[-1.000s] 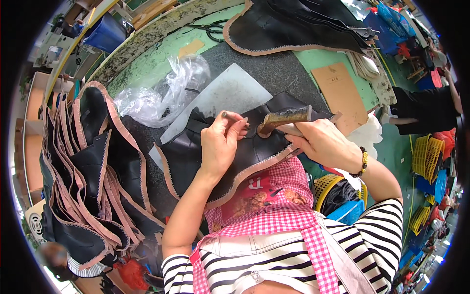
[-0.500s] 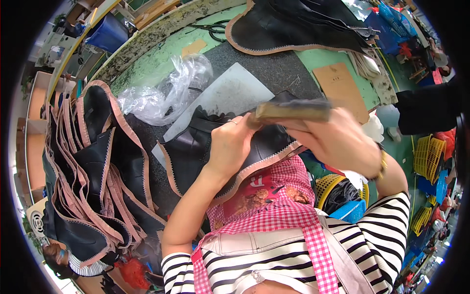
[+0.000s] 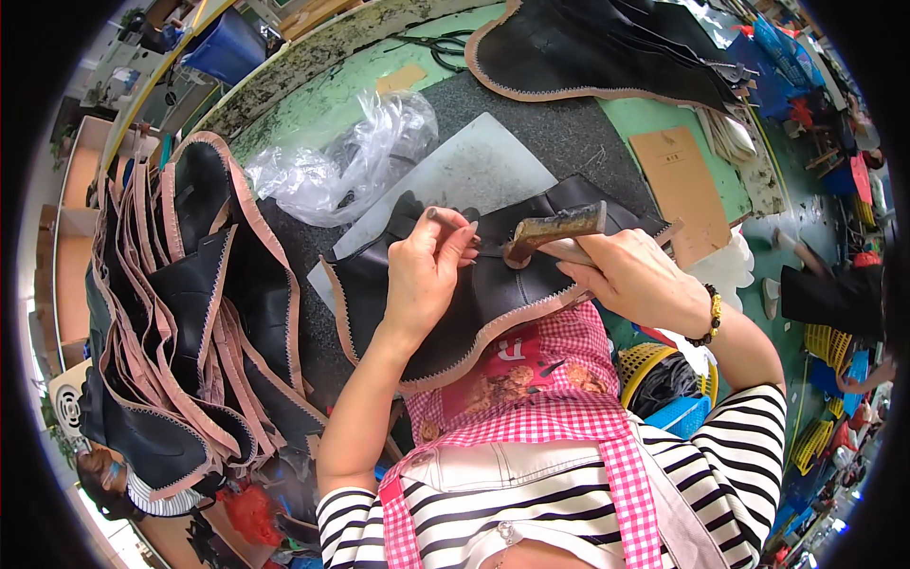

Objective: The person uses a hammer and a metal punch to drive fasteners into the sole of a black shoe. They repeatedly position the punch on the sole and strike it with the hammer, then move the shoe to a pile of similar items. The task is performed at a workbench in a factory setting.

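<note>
A black leather piece (image 3: 502, 303) with a pinkish, zigzag-stitched edge lies in front of me, partly over a translucent cutting board (image 3: 469, 156). Above it, my left hand (image 3: 417, 280) pinches a short metal punch (image 3: 439, 219) between thumb and fingers; most of the tool is hidden by the hand. My right hand (image 3: 649, 284) is closed round the handle of a hammer (image 3: 561, 226). The worn hammer head hangs over the leather, to the right of the punch and apart from it.
Stacked black leather pieces (image 3: 190, 322) drape at the left, with more leather pieces (image 3: 588, 57) at the far right. Crumpled clear plastic (image 3: 351, 156), scissors (image 3: 441, 47) and brown card (image 3: 678, 185) lie on the table. A yellow basket (image 3: 640, 365) stands near my right side.
The hammer has shifted from close beside my left hand to lower and farther right. My left hand has turned, now showing the punch's end. The view has shifted slightly.
</note>
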A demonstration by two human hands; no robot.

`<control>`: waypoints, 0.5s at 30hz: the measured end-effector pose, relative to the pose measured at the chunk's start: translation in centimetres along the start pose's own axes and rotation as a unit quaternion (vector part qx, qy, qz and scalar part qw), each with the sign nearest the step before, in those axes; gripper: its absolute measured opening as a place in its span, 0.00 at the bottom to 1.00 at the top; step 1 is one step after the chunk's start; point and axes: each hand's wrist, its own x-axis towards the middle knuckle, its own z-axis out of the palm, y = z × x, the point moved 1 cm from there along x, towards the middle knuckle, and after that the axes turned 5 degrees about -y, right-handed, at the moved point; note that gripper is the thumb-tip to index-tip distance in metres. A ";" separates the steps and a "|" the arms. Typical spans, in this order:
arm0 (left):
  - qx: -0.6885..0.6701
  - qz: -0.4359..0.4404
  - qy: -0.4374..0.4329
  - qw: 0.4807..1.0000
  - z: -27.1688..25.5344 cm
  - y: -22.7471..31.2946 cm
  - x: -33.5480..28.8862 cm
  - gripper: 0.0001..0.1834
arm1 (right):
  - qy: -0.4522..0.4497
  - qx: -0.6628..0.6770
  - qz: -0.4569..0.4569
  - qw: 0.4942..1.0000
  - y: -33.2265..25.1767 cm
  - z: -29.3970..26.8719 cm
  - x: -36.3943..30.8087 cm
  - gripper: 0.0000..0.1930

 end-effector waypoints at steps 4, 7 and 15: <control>0.011 0.000 0.010 1.000 0.3 0.1 -0.1 0.06 | -0.024 -0.024 0.010 0.999 -0.2 0.0 0.0 0.15; 0.025 0.003 0.015 1.000 0.3 0.1 0.0 0.06 | -0.009 -0.016 0.003 1.000 0.0 0.3 0.1 0.15; 0.152 0.057 0.020 0.987 0.7 0.7 0.1 0.04 | 0.048 0.030 0.001 0.998 -1.2 -2.3 -0.2 0.11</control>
